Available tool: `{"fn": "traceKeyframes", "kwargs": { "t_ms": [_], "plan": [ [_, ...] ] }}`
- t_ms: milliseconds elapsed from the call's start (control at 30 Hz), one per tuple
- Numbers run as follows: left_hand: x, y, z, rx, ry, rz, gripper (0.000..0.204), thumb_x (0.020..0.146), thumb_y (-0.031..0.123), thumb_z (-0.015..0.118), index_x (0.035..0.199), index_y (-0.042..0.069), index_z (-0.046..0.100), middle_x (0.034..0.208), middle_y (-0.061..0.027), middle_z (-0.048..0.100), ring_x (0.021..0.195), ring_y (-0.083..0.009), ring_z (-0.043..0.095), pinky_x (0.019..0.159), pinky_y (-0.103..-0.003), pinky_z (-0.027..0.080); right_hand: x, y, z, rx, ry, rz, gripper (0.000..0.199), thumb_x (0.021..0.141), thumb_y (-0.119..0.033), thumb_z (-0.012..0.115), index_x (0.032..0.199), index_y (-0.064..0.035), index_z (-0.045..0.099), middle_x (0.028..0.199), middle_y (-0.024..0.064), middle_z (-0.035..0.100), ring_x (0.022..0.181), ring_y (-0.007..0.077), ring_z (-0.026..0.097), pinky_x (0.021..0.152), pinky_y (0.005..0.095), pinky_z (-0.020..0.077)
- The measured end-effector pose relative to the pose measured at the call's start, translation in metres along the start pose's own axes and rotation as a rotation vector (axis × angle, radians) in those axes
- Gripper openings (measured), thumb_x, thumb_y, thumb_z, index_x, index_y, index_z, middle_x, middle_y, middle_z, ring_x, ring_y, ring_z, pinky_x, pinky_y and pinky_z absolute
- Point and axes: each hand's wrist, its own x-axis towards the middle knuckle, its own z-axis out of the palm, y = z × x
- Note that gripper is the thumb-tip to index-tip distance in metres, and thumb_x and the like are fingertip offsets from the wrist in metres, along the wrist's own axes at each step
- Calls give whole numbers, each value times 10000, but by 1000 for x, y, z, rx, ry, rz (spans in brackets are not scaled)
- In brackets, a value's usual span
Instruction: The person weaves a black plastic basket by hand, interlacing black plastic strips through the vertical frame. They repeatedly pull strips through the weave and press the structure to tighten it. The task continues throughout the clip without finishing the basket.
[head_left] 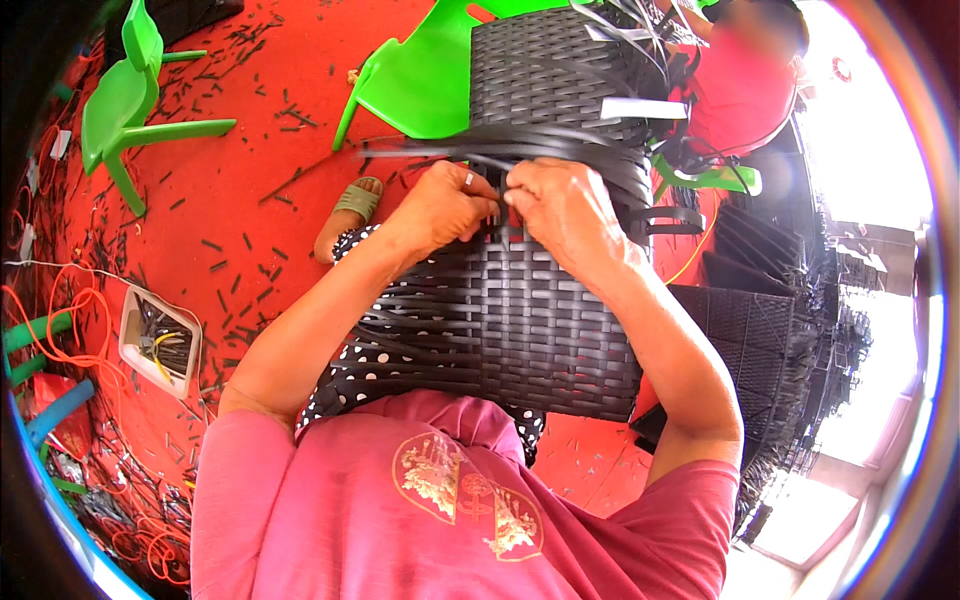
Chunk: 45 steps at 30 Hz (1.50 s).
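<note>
Red floor littered with strip offcuts lies beneath us — our left hand (pixel 440 205) and right hand (pixel 560 205) pinch flat black plastic strips (pixel 520 150) atop the dark woven wicker panel (pixel 510 320) on our lap, mid-weave, with a tuck at twelve o'clock probably due next.

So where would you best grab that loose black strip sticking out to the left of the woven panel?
Probably near where the loose black strip leaves the woven panel, close to the left hand. Pinch its flat faces from above: it is thin and flat, and its free end tapers away unsupported over the red floor.
</note>
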Motion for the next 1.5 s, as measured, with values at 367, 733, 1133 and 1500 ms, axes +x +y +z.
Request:
{"fn": "traceKeyframes", "kwargs": {
  "t_ms": [367,733,1133,1500],
  "plan": [
    [-41,-12,-19,-285,123,97,146,917,84,575,987,-2,671,587,4,557,499,-47,480,458,-203,351,4,-5,-3,576,-271,205,167,853,-142,611,911,11,644,642,55,594,583,99,550,534,274,461],
    [-10,-49,-4,-179,112,-71,175,848,177,666,886,7,680,602,-9,555,511,-65,441,451,-230,301,8,-2,7,203,-270,140,110,739,-64,614,733,45,625,577,141,564,535,167,544,536,346,443],
    [-7,-51,-9,-374,65,-80,85,807,122,674,811,68,609,598,5,523,458,-49,400,385,-214,231,23,-6,23,14,-357,141,69,732,-48,595,723,-10,651,741,236,631,741,426,619,680,467,505],
    [-1,-70,-23,-571,-116,-163,90,856,137,650,874,81,582,634,11,514,439,-43,357,378,-212,191,12,-11,30,-62,-258,-38,61,818,-46,620,777,-2,605,717,202,601,682,405,586,641,456,471]
  ]
}}
